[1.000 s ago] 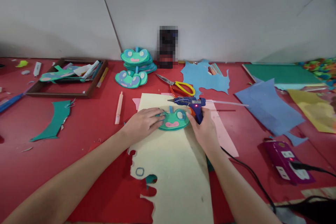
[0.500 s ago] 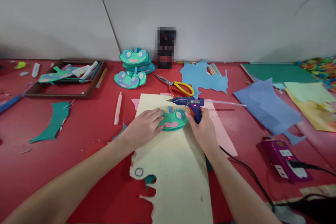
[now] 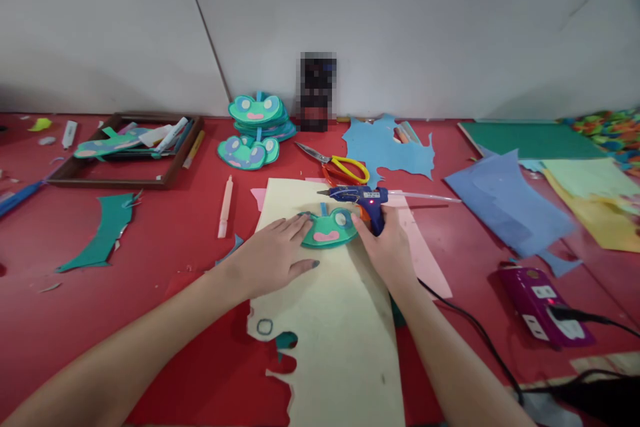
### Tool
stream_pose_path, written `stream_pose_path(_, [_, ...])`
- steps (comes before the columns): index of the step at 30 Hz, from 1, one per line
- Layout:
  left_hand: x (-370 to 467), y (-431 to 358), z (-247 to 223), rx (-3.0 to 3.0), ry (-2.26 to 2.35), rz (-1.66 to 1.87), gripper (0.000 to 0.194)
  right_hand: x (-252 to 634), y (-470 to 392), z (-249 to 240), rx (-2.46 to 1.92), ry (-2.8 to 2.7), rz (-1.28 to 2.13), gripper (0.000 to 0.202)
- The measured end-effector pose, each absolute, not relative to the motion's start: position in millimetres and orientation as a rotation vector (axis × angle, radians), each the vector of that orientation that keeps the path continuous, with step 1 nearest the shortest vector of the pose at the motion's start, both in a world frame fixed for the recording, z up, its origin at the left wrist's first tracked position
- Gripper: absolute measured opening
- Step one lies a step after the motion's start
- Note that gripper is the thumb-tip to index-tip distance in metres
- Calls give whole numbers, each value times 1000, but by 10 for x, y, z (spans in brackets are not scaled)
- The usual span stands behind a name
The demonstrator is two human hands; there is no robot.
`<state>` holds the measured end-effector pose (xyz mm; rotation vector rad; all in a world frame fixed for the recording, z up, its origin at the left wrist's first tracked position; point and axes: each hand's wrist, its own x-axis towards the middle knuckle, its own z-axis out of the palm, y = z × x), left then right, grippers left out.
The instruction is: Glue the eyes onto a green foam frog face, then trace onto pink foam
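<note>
A green felt frog face (image 3: 327,235) with a pink mouth and a blue tab on top lies on the cream sheet (image 3: 345,333). My left hand (image 3: 275,250) rests flat over its left eye and edge, fingers stretched and thumb apart. On the other side, my right hand (image 3: 390,250) is wrapped round the handle of a blue hot glue gun (image 3: 357,195), with its thumb at the frog's right edge. The gun's nozzle points left, above the frog, and a clear glue stick (image 3: 425,196) sticks out behind. Part of the handle is hidden by my fingers.
Yellow-handled scissors (image 3: 345,165) lie behind the gun. Stacked frog faces (image 3: 255,110) stand by the wall. Left is a brown frame (image 3: 170,177) with markers; right, blue sheets (image 3: 505,193) and a purple power strip (image 3: 535,303). A black cord (image 3: 475,327) runs beside my right forearm.
My left thumb has come away from the frog's lower edge and spread toward me, showing more of the face. The right hand and glue gun have hardly moved.
</note>
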<state>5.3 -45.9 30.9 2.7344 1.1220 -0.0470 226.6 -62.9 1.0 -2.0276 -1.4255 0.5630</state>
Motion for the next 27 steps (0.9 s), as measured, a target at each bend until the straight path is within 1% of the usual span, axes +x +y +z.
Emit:
stream_pose_path(9, [20,-378,376,2644,1049,-177,67,2264,-621,25,-2025,-1426,576,57])
stream_pose_path(14, [50,-446,312,2706,1168,-145,69,2266,-617,13,-2065,-1407,614,65])
stream_pose_path(18, [64,-452,322,2701,1163,-173,67,2276,-608,0,-2085,-1412,630,70])
stream_pose_path(21, [69,-458,336,2662,1173,-188,68,2275,-604,-6,-2107,-1414,650,71])
stream_pose_path(27, [31,-432,378,2544,1131,-207,72,2276,-613,-13,-2089,-1443,652,66])
